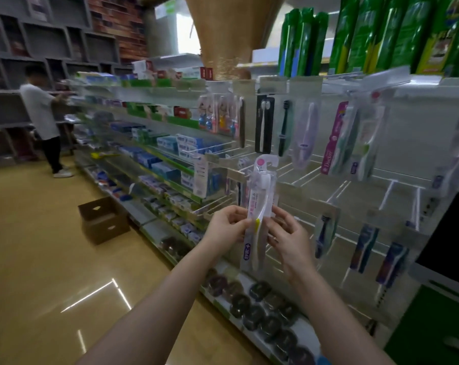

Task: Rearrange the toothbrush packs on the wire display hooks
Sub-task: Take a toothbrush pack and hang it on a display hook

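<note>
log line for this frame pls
stage: pack in hand, off hooks | left hand: pinches toothbrush pack | right hand: pinches same pack | empty wire hooks behind

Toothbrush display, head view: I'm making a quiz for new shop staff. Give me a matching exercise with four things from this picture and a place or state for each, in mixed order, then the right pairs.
Things
1. clear toothbrush pack with a pink dot and yellow-handled brush
2. black toothbrush pack
3. brown cardboard box
4. tall green bottles

Places or states
A. on the floor
B. on the top shelf
C. held by left hand and right hand
D. hanging in the upper hook row

Pairs: 1-C, 2-D, 3-A, 4-B
</note>
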A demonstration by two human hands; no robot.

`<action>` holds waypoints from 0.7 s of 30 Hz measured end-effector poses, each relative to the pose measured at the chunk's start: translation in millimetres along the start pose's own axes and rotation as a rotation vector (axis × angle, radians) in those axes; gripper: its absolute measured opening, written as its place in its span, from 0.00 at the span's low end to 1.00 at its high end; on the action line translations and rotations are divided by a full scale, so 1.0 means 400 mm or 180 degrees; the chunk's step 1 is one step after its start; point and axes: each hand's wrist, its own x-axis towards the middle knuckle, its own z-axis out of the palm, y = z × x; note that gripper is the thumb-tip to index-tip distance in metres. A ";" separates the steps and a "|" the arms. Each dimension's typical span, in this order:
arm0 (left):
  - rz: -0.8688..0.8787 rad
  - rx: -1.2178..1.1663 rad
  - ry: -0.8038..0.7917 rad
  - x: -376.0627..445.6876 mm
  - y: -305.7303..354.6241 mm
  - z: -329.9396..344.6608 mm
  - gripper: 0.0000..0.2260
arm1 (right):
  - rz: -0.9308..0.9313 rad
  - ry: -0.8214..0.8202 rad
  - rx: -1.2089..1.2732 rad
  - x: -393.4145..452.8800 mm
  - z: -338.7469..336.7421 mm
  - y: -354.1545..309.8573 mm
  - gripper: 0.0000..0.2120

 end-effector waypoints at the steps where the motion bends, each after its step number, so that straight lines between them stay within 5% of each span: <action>1: -0.0027 -0.0050 -0.0088 0.021 -0.006 -0.006 0.08 | -0.0030 0.0066 -0.0033 0.012 0.008 0.007 0.12; 21: 0.0242 -0.0208 -0.1325 0.417 -0.117 0.103 0.04 | -0.0289 0.1395 -0.0580 0.286 -0.059 0.112 0.09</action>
